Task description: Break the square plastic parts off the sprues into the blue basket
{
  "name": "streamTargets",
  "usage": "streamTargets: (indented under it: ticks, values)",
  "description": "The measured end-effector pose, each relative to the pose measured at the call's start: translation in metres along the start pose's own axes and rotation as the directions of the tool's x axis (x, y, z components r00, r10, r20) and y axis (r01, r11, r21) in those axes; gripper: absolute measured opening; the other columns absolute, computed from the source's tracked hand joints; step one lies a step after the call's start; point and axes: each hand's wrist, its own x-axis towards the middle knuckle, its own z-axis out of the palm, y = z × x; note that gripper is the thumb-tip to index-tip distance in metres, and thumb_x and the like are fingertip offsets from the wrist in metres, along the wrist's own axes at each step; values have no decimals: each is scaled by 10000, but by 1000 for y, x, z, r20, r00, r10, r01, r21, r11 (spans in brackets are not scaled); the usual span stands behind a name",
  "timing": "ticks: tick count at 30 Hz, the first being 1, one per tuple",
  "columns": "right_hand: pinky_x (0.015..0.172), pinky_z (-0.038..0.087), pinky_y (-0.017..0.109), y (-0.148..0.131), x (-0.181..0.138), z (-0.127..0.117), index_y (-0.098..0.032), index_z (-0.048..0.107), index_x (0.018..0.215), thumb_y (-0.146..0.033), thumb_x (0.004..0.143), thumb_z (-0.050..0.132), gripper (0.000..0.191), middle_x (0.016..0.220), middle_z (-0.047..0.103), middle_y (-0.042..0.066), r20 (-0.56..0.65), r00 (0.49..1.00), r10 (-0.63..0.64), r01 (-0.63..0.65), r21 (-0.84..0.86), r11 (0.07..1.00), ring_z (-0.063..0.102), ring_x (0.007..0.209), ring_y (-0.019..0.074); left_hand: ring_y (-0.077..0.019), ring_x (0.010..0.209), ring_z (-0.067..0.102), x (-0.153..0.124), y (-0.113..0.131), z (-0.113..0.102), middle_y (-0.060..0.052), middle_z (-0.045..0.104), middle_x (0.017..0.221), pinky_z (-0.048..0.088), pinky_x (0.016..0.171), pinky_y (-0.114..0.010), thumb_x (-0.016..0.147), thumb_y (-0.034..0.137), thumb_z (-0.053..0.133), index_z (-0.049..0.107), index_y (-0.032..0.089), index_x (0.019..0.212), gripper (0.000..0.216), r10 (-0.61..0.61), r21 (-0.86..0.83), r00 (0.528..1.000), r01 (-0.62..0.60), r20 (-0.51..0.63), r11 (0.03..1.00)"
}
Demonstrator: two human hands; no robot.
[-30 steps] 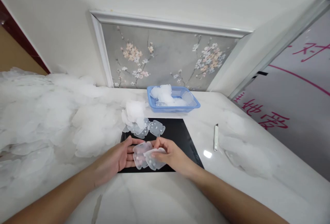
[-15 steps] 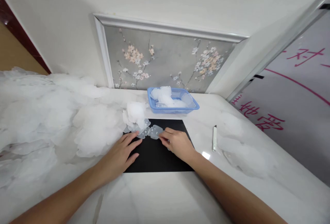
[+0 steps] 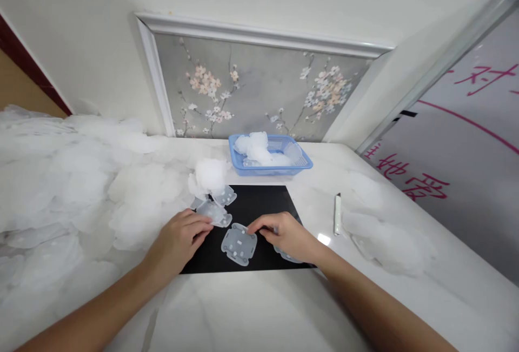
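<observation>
A: Where's the clear plate?
B: Flat on the black mat (image 3: 261, 198), near six o'clock, a clear piece (image 3: 239, 245) dotted with pale spots. A second piece (image 3: 287, 256) sits at four o'clock, partly hidden by the right hand (image 3: 290, 236).
A: And the hands?
B: Well apart. The right one's fingertips meet the clear plate's edge at its one o'clock; the left hand (image 3: 177, 238) touches the overlapping pieces (image 3: 213, 212) at the mat's ten o'clock. (Whether either is pinching, I can't tell.)
A: How far along?
B: Early, I'd judge. The blue basket (image 3: 275, 171), past the mat's twelve o'clock, holds only a modest batch, while the big heap (image 3: 81, 173) at nine o'clock on the desk (image 3: 243, 309) dwarfs it. The pieces on the mat seem mid-handling.
A: Anything else?
B: A white-handled tool (image 3: 337, 214) at three o'clock, touched by neither hand.
</observation>
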Motion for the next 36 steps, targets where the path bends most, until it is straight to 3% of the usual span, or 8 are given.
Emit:
streamTargets:
  ticks: [4, 12, 17, 20, 22, 24, 27, 36]
  values:
    - [571, 399, 270, 0, 0, -1, -244, 736, 936, -135, 782, 524, 283, 751, 688, -5, 14, 999, 39, -39, -3, 999, 526, 583, 141, -246, 810, 545, -4, 4, -3, -37, 635, 754, 429, 681, -340, 785, 174, 499, 578, 249, 705, 134, 18, 141, 1000, -18, 4, 990]
    - [637, 374, 280, -6, 1, 3, -248, 573, 1102, -102, 775, 552, 359, 979, 711, 0, 19, 1000, 9, -10, 41, 999, 438, 629, 131, -215, 822, 573, -6, -2, -2, -48, 556, 1021, 448, 715, -331, 771, 106, 427, 580, 239, 948, 269, 7, 215, 999, -19, 54, 976]
    - [635, 387, 279, -10, 1, 3, -254, 672, 953, -180, 847, 578, 160, 1026, 655, 26, 75, 991, -108, 109, -8, 994, 529, 716, 146, -269, 1060, 574, -6, -2, -3, -57, 570, 1190, 461, 792, -343, 796, 178, 482, 543, 229, 811, 81, -25, 104, 997, 17, 71, 994]
    - [632, 396, 272, -15, -1, 4, -223, 660, 834, -308, 889, 576, 132, 1044, 613, 55, 39, 989, -142, 138, 95, 986, 547, 751, 146, -309, 1181, 525, -6, 3, -5, -61, 575, 1291, 470, 844, -360, 831, 277, 529, 577, 233, 868, 75, -151, -142, 985, 162, 83, 976]
    - [586, 376, 254, -18, -2, 6, -216, 602, 839, -377, 904, 554, 180, 897, 621, 36, -18, 999, -46, 49, 249, 967, 517, 678, 129, -306, 1167, 548, -6, 7, -6, -69, 567, 1343, 484, 862, -366, 863, 367, 522, 599, 239, 1017, 214, -256, -431, 952, 303, 165, 850]
    - [512, 325, 228, -21, -2, 7, -216, 565, 857, -422, 896, 551, 210, 700, 570, -16, -18, 996, 83, -70, 391, 918, 442, 555, 103, -302, 1163, 569, -6, 12, -6, -84, 561, 1371, 491, 906, -392, 875, 419, 511, 573, 234, 1146, 334, -311, -695, 910, 411, 274, 590]
    - [435, 237, 207, -22, -2, 8, -198, 597, 906, -449, 831, 612, 262, 563, 466, -65, 60, 975, 213, -213, 507, 835, 326, 445, 72, -314, 1164, 592, -5, 18, -5, -114, 587, 1344, 493, 956, -468, 878, 376, 535, 543, 201, 1172, 343, -345, -849, 860, 469, 376, 243]
    - [373, 241, 195, -20, 2, 2, -168, 652, 970, -420, 689, 721, 383, 424, 387, -103, 162, 928, 336, -360, 626, 692, 281, 378, 64, -314, 1213, 561, 1, 20, -6, -127, 617, 1289, 528, 947, -489, 935, 458, 471, 574, 165, 1153, 380, -427, -847, 766, 531, 481, -2]
